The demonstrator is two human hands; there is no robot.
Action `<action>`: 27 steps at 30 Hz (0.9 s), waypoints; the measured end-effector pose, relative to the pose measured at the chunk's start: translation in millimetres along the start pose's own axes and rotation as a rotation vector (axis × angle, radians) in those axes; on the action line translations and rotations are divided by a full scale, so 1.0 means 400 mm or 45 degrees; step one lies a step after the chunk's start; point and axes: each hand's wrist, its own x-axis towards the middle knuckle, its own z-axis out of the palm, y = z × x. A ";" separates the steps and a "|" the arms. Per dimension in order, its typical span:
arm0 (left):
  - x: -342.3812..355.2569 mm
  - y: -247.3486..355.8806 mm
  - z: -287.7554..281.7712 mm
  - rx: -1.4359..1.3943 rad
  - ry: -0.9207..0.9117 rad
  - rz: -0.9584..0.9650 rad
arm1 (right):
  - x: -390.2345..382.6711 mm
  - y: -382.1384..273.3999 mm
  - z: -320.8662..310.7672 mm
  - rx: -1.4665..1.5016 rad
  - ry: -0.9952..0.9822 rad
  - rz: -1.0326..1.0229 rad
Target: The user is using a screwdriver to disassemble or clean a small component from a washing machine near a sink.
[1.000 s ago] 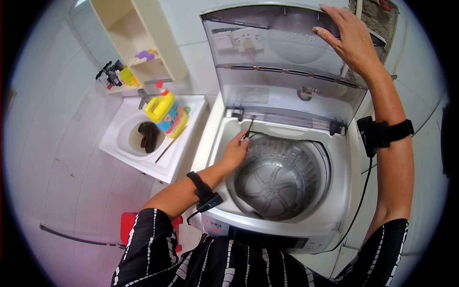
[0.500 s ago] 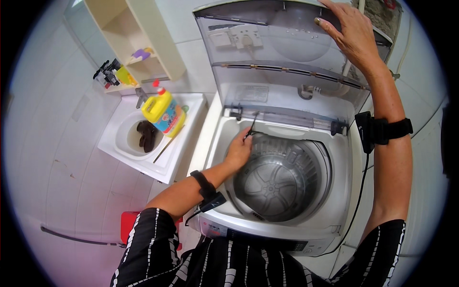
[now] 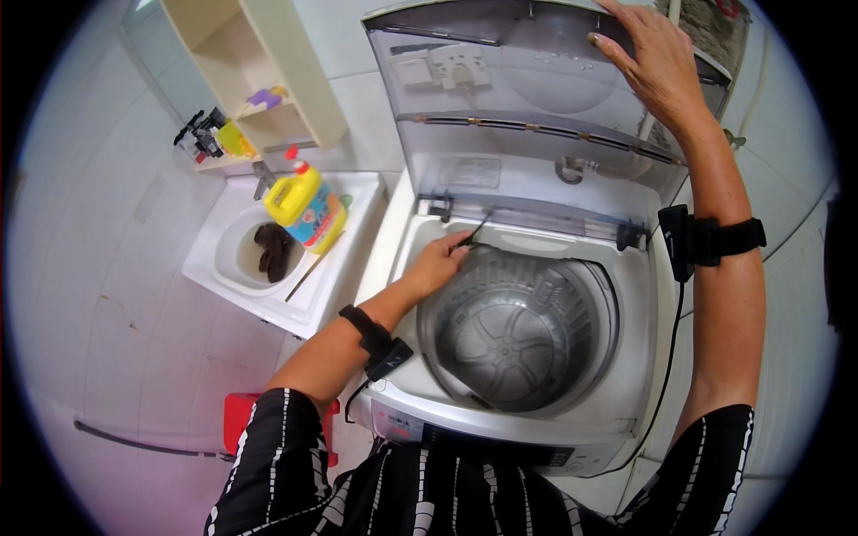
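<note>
In front of me stands a top-loading washing machine [image 3: 407, 380] with its tinted see-through lid [image 3: 536, 89] raised. The metal drum [image 3: 509, 335] shows no laundry inside. My right hand [image 3: 652, 67] grips the lid's upper edge near its right corner, fingers hooked over the rim. My left hand [image 3: 438, 262] is closed round a thin dark stick-like tool [image 3: 481, 226], whose exact kind is too small to tell. Its tip points up toward the hinge side, over the back left rim of the drum opening.
On the left, a white sink [image 3: 313, 308] holds a dark soaked item [image 3: 275, 253] in cloudy water. A yellow pump bottle [image 3: 308, 210] and a thin brown stick [image 3: 307, 277] lie on its rim. Above is a shelf cabinet [image 3: 304, 80]; a red container [image 3: 237, 420] sits low down.
My left hand has shifted slightly left and back along the opening's rim, and the thin tool now tilts more to the right. My right hand keeps its hold on the lid.
</note>
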 end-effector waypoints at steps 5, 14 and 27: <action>-0.003 0.012 0.032 -0.055 0.029 0.029 | 0.004 0.009 0.010 0.031 0.016 0.015; -0.008 0.054 -0.012 0.024 -0.078 -0.059 | -0.003 0.033 0.031 -0.005 0.034 -0.011; 0.008 0.079 -0.036 0.022 -0.262 -0.176 | 0.001 0.026 0.043 0.014 0.031 0.010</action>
